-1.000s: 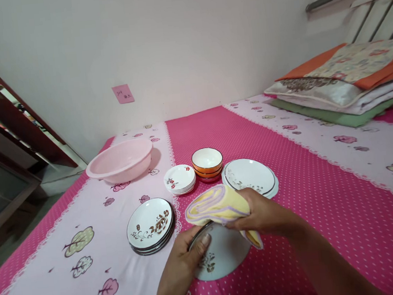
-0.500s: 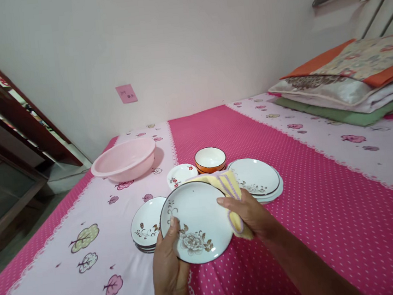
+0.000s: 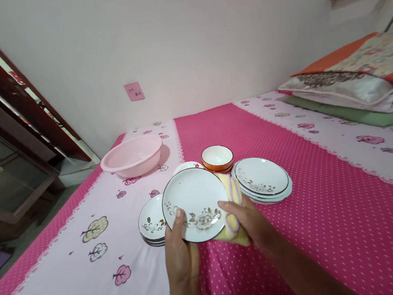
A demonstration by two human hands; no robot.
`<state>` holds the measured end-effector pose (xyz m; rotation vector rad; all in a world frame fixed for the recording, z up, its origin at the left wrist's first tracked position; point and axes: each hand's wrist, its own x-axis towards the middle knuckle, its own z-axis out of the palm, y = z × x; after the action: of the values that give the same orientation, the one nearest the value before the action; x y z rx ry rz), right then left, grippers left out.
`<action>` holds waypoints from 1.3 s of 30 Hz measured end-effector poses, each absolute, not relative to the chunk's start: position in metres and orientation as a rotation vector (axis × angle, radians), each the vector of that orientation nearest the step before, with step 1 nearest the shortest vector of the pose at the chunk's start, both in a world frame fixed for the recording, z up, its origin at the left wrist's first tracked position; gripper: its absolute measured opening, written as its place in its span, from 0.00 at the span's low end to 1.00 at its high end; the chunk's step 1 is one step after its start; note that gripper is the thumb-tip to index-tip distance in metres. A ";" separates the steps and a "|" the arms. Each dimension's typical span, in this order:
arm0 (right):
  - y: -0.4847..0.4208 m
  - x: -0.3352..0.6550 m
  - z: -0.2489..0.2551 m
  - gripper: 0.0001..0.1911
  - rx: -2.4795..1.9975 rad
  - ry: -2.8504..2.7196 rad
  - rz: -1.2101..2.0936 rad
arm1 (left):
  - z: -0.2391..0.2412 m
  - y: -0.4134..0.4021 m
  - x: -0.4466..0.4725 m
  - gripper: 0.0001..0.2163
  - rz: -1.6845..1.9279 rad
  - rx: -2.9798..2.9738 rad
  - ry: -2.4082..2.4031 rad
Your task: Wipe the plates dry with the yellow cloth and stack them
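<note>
A white plate with a brown flower print [image 3: 193, 201] is held up, tilted toward me, above the bed. My left hand [image 3: 181, 255] grips its lower left rim, thumb on the face. My right hand [image 3: 247, 221] is closed on a folded yellow cloth [image 3: 232, 199] pressed against the plate's right edge and back. Behind the plate stand a stack of similar plates [image 3: 151, 221] at the left, a stack of plates [image 3: 262, 178] at the right, orange bowls [image 3: 217, 158] and small saucers [image 3: 186, 166], mostly hidden.
A pink plastic basin [image 3: 132, 156] sits at the far left of the pink dotted bedsheet [image 3: 327, 209]. Folded quilts and a pillow [image 3: 353, 86] lie at the far right. A dark wooden cabinet [image 3: 11, 137] stands left of the bed, by the wall.
The plate was lifted from low over the sheet and turned face toward me. The cloth moved from on top of it to its right edge and back.
</note>
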<state>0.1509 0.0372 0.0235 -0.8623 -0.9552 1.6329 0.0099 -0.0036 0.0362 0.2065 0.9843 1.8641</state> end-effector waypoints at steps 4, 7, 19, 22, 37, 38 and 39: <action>0.051 0.186 0.030 0.16 -0.998 -1.325 1.595 | 0.038 -0.014 -0.019 0.25 1.548 0.562 1.105; 0.052 0.195 0.030 0.15 -1.028 -1.467 1.672 | 0.038 -0.020 -0.032 0.26 1.283 0.813 1.198; 0.041 0.175 0.036 0.16 -0.785 -1.346 1.701 | 0.036 -0.011 -0.023 0.25 1.639 0.473 1.306; 0.033 0.160 0.033 0.17 -0.865 -1.170 1.681 | 0.035 -0.007 -0.014 0.23 1.771 0.261 1.380; 0.033 0.152 0.023 0.17 -0.986 -1.074 1.655 | 0.037 -0.005 -0.004 0.25 1.877 0.168 1.200; 0.037 0.159 0.024 0.15 -0.980 -1.116 1.670 | 0.039 -0.006 -0.008 0.25 1.820 0.213 1.217; 0.040 0.166 0.026 0.14 -0.962 -1.162 1.694 | 0.040 -0.007 -0.012 0.25 1.760 0.257 1.245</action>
<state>0.1657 0.0399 0.0258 -0.9622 -1.1624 1.6939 -0.0124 -0.0071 0.0403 0.2574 1.2446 1.7603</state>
